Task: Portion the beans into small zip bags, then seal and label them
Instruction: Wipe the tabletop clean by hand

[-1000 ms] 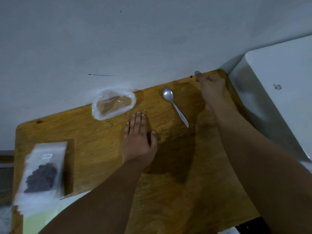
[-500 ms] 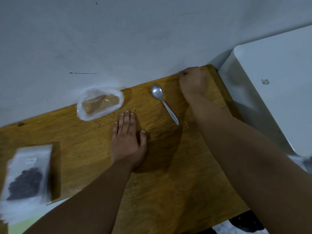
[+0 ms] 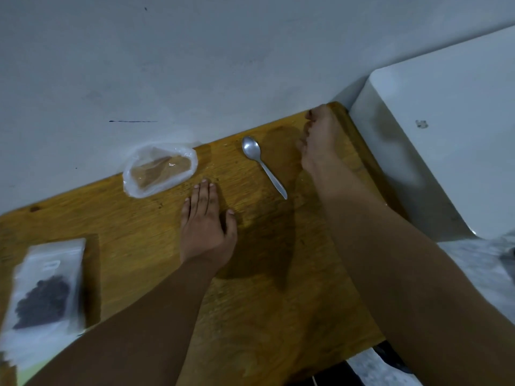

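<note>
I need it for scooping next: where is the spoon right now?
Head view: the spoon lies on the wooden table near the wall, right of centre, between the flat left hand and the right hand at the far corner.

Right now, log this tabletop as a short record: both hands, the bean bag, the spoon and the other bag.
surface: wooden table, set against a pale wall
left hand: palm down on the table, fingers straight, holding nothing
right hand: at the table's far right corner, fingers curled; whether it holds anything cannot be told
zip bag of beans: near left, dark beans inside, blurred
spoon: lying between the two hands, bowl toward the wall, no hand on it
clear plastic bag: by the wall, beyond the left hand
</note>
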